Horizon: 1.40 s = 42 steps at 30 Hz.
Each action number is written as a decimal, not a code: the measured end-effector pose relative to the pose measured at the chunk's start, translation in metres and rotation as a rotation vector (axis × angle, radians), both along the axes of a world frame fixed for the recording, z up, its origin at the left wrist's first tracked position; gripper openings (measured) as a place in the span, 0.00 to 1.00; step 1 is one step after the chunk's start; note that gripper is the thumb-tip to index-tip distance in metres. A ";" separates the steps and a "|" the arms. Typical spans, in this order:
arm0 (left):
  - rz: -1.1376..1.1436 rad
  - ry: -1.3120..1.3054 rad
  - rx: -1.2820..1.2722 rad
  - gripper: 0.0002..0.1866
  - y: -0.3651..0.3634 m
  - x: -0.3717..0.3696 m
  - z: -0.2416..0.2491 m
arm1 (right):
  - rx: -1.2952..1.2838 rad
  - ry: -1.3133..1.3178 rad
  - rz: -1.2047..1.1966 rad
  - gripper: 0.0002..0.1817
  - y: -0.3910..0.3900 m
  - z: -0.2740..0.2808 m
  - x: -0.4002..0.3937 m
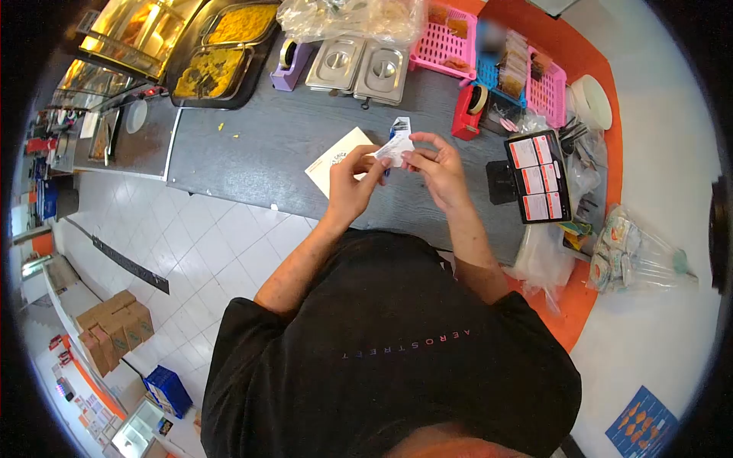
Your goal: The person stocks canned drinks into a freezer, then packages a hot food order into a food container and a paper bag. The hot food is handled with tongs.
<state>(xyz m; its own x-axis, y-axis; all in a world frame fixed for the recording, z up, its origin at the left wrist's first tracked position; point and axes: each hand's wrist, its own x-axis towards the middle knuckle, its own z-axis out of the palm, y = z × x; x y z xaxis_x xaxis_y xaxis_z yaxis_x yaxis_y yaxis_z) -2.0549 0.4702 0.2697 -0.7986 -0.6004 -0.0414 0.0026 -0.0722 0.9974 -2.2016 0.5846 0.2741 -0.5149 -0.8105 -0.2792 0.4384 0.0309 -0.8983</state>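
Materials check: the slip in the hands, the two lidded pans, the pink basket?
Slip, pinched by left hand and right hand: likely thin paper, white, matte, creased. Lidded pans: probably stainless steel, brushed grey with glare. Pink basket: looks like moulded plastic, open lattice walls.

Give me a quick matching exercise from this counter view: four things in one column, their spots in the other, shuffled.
Things:
1. small white paper slip
2. red tape dispenser
3. purple tape dispenser
4. black tablet with white panels

Places:
A. left of the steel lidded containers
B. pinched between the left hand and the right hand
C. at the counter's right end, beside the orange edge
D. just below the pink and blue baskets

Pairs: 1-B, 2-D, 3-A, 4-C
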 end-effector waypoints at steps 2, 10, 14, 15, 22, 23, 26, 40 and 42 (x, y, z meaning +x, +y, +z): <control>0.124 -0.158 0.044 0.20 -0.007 0.018 -0.008 | -0.019 0.097 -0.096 0.21 -0.018 -0.031 0.009; -0.081 -0.800 -1.139 0.42 -0.036 0.051 -0.110 | 0.240 0.075 -0.098 0.23 -0.026 -0.126 0.052; -0.031 -0.600 -1.056 0.41 -0.042 0.057 -0.138 | 0.310 0.022 -0.138 0.24 -0.034 -0.141 0.073; -0.022 -0.598 -1.063 0.41 -0.042 0.056 -0.136 | 0.366 0.025 -0.166 0.24 -0.036 -0.146 0.078; -0.014 -0.559 -1.046 0.41 -0.043 0.058 -0.137 | 0.541 -0.044 -0.237 0.27 -0.044 -0.155 0.092; -0.013 -0.557 -1.045 0.41 -0.043 0.058 -0.137 | 0.541 -0.043 -0.237 0.27 -0.045 -0.154 0.092; 0.004 -0.551 -1.069 0.41 -0.044 0.059 -0.137 | 0.517 -0.227 -0.114 0.22 -0.045 -0.159 0.088; -0.279 -0.475 -1.017 0.37 -0.088 0.067 -0.139 | 0.577 1.041 0.349 0.22 -0.046 -0.154 0.054; -0.345 -0.456 -1.034 0.36 -0.088 0.069 -0.130 | 0.735 1.268 0.373 0.20 -0.038 -0.148 0.057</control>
